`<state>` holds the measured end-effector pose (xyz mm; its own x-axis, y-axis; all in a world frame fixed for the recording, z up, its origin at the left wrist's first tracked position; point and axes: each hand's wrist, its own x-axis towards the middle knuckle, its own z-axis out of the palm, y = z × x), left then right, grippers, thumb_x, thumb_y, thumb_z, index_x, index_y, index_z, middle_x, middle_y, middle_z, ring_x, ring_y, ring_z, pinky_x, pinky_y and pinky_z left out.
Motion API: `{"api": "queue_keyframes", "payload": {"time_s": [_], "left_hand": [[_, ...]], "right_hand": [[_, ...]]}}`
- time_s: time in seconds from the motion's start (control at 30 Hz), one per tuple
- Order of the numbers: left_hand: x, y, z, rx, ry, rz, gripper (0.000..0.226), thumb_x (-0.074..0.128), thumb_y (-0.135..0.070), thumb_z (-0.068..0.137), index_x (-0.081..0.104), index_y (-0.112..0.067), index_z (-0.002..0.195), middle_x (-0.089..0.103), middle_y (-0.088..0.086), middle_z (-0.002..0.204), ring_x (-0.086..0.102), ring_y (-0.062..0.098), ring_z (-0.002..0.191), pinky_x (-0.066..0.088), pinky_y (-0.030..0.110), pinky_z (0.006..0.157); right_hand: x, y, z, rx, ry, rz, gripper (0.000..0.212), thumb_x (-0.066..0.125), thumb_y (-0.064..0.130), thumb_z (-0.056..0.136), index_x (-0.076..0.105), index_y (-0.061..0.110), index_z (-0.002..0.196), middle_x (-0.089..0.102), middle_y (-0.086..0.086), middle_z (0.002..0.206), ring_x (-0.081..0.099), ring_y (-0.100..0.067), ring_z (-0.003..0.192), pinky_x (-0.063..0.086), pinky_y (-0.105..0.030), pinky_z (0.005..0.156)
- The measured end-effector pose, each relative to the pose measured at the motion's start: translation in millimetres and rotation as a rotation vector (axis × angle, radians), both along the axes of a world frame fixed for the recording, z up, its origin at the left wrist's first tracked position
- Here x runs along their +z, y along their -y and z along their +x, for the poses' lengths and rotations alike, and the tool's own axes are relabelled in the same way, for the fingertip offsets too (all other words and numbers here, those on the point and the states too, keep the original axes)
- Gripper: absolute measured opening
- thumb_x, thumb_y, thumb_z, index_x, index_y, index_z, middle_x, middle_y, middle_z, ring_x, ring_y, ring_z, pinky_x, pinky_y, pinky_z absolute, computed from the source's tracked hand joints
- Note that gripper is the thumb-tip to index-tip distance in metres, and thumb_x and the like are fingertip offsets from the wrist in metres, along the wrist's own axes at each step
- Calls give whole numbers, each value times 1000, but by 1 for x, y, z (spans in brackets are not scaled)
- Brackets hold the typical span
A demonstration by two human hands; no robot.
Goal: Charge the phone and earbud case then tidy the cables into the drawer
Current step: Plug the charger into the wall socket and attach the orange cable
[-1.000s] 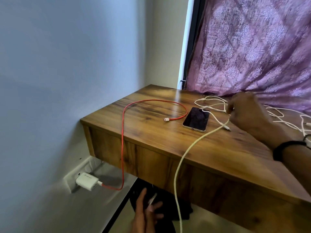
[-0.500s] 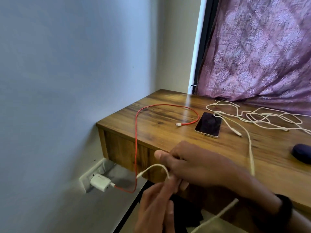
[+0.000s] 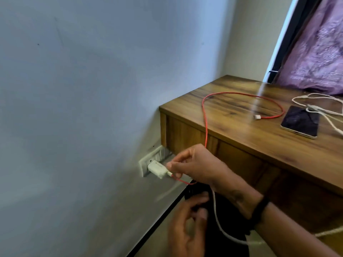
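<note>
The phone [image 3: 300, 121] lies face up on the wooden surface [image 3: 256, 143] near its right edge, a tangle of white cables [image 3: 319, 108] draped over its far corner. The red cable [image 3: 205, 115] loops across the surface, its white plug just left of the phone, and drops over the front edge to the white charger [image 3: 156, 168] in the wall socket [image 3: 143, 165]. The right hand [image 3: 196, 165] pinches at the charger's cable end. The left hand [image 3: 187, 225], fingers curled, holds a white cable [image 3: 222, 232] below.
</note>
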<state>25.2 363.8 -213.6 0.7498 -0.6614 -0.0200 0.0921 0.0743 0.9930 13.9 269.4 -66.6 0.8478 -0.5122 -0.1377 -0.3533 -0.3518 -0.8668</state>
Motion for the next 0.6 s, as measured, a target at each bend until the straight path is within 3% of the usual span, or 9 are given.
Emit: {"api": "queue_keyframes", "payload": {"time_s": [0.1, 0.2, 0.3, 0.4, 0.5, 0.6], "left_hand": [[11, -33, 14, 256, -182, -75, 35, 64, -54, 90, 77, -22, 94, 79, -3, 99, 70, 22, 101, 55, 36, 81], [6, -31, 47, 204, -453, -7, 34, 56, -45, 100, 76, -19, 108, 80, 0, 99, 69, 24, 98, 52, 43, 92], [3, -20, 70, 184, -511, -17, 23, 60, -31, 101, 78, -16, 98, 79, 4, 96, 71, 16, 84, 53, 33, 84], [-14, -7, 86, 154, -591, 30, 16, 64, -19, 99, 78, -12, 98, 78, 8, 96, 72, 13, 78, 56, 29, 75], [-22, 5, 90, 128, -629, 59, 22, 57, -11, 102, 77, -6, 110, 78, 13, 103, 74, 22, 92, 55, 41, 95], [-27, 10, 94, 166, -678, 89, 21, 56, -12, 103, 73, -9, 114, 78, 14, 102, 74, 27, 95, 54, 47, 98]], "right_hand": [[-27, -3, 7, -86, 3, -214, 13, 71, 27, 96, 76, 19, 88, 77, 4, 73, 66, 3, 58, 51, -15, 55], [-67, -13, 7, -73, -17, -317, 11, 65, 22, 99, 70, 25, 89, 73, 4, 77, 70, 0, 70, 59, -22, 65], [-108, -10, 6, -86, -69, -349, 13, 62, 14, 93, 63, 23, 83, 71, 2, 77, 69, -6, 72, 60, -38, 70], [-128, -4, 13, -132, -79, -330, 10, 63, 14, 87, 67, 23, 87, 72, 4, 81, 70, -7, 80, 59, -37, 77], [-142, -4, 23, -160, -27, -332, 11, 72, 17, 86, 74, 22, 95, 75, 7, 83, 71, -2, 81, 60, -31, 79], [-158, -8, 34, -136, -18, -483, 11, 71, 19, 91, 78, 20, 99, 73, -2, 95, 70, -16, 89, 59, -38, 80]]}}
